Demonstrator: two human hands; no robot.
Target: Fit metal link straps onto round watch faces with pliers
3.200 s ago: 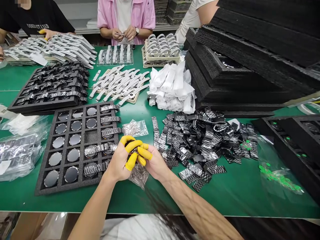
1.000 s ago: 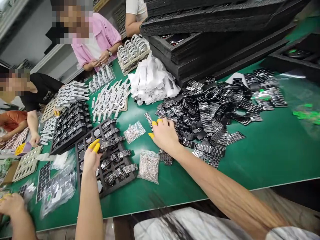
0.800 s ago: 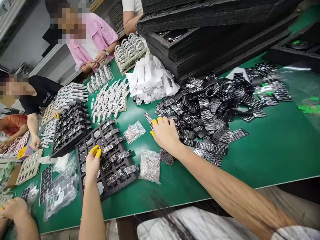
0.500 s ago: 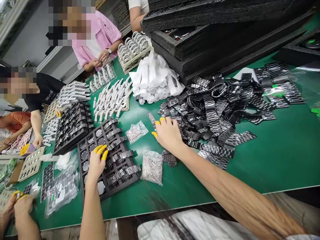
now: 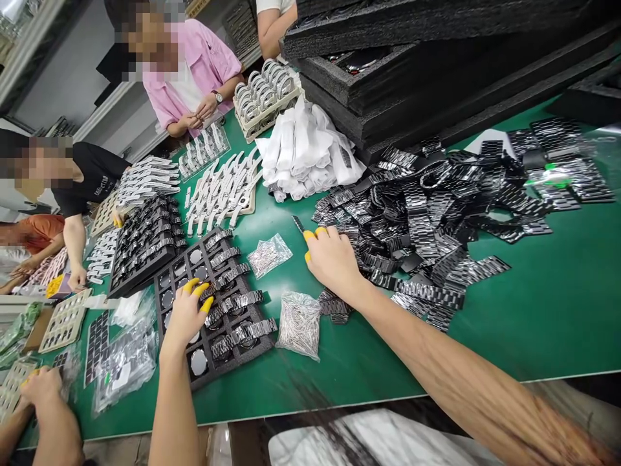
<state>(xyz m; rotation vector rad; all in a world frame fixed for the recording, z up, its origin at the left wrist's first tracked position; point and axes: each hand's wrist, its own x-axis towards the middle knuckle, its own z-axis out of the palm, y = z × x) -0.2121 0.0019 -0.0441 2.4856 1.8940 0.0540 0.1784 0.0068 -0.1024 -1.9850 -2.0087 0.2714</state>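
Note:
My left hand [image 5: 182,320], with yellow finger cots, lies over the black foam tray [image 5: 204,375]. Its fingers are spread, with the tips beside a banded watch [image 5: 226,277] in the tray; whether they touch it cannot be made out. Round watch heads without bands [image 5: 198,362] fill the tray's left slots, and watches with black metal bands fill its right side. At the left edge of a heap of black watch bands [image 5: 417,213], my right hand [image 5: 334,259] is closed on a black metal watch band [image 5: 297,224], whose end sticks out past the fingertips.
Two clear bags of small metal pins [image 5: 299,327] lie between my hands. White-wrapped bands [image 5: 305,155] are piled behind. Stacked black foam trays [image 5: 359,123] stand at the back right. Another filled tray [image 5: 145,239] and plastic bags [image 5: 123,372] are to the left. Co-workers sit around.
The watch band at my right hand has turned from showing its face to nearly edge-on. My left hand stays over the tray. The whole view has shifted slightly.

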